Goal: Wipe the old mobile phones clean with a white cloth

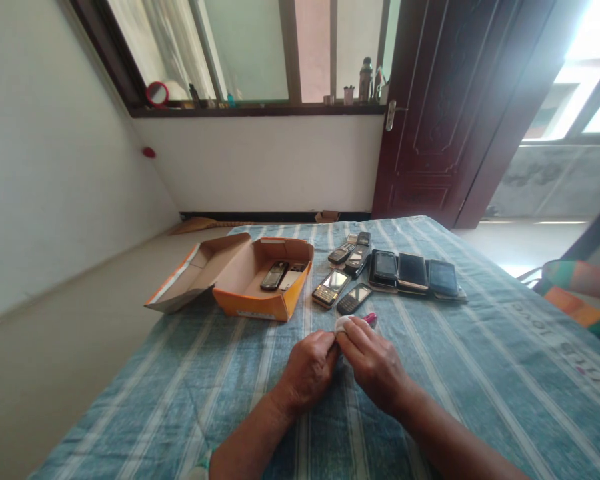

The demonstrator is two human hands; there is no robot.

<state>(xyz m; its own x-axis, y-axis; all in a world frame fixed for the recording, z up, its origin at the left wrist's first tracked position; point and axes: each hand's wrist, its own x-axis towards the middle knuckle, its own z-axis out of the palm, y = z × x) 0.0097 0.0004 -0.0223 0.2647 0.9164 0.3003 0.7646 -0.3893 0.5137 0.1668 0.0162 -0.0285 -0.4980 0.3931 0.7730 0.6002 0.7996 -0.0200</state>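
My left hand and my right hand meet over the striped blue cloth, fingers curled together. Between their fingertips sits a small white wad, perhaps cloth or tissue. A small pink object pokes out just beyond my right fingers; what it is I cannot make out. Beyond the hands lie several old mobile phones: a gold keypad phone, a dark phone and three black touchscreen phones side by side.
An open orange cardboard box with two phones inside stands at the left of the cloth. A dark wooden door is at the back right. A window sill carries small bottles. Bare floor lies left.
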